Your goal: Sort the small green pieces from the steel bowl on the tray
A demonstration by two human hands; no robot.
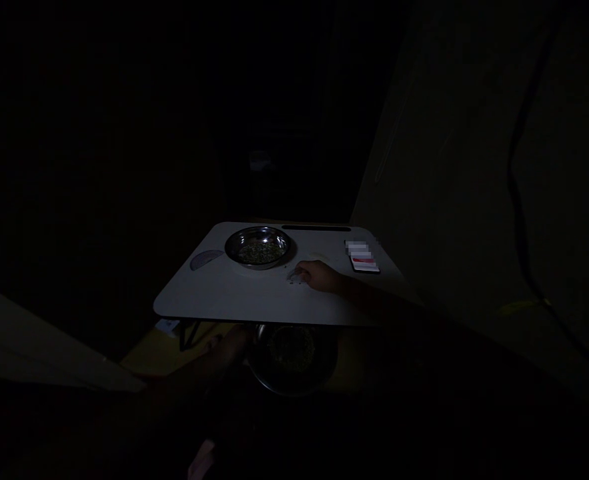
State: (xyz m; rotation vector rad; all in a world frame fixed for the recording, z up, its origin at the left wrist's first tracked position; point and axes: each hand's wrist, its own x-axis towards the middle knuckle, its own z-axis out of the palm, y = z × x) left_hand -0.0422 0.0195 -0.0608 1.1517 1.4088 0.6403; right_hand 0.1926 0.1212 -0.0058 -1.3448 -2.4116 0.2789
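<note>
The scene is very dark. My right hand [316, 275] rests on a small white lap table [224, 293], fingers curled over a few small bits just right of a steel bowl [258, 246] holding greenish grains. My left hand [224, 350] reaches below the table's front edge and touches the rim of a second steel bowl [294, 360] with similar grains. Whether the left fingers grip the rim is too dim to tell.
A phone [362, 257] lies at the table's far right corner. A long slot [316, 228] runs along the table's back edge. A wall rises on the right with a dark cable [517, 200] hanging down it. Yellowish floor shows under the table.
</note>
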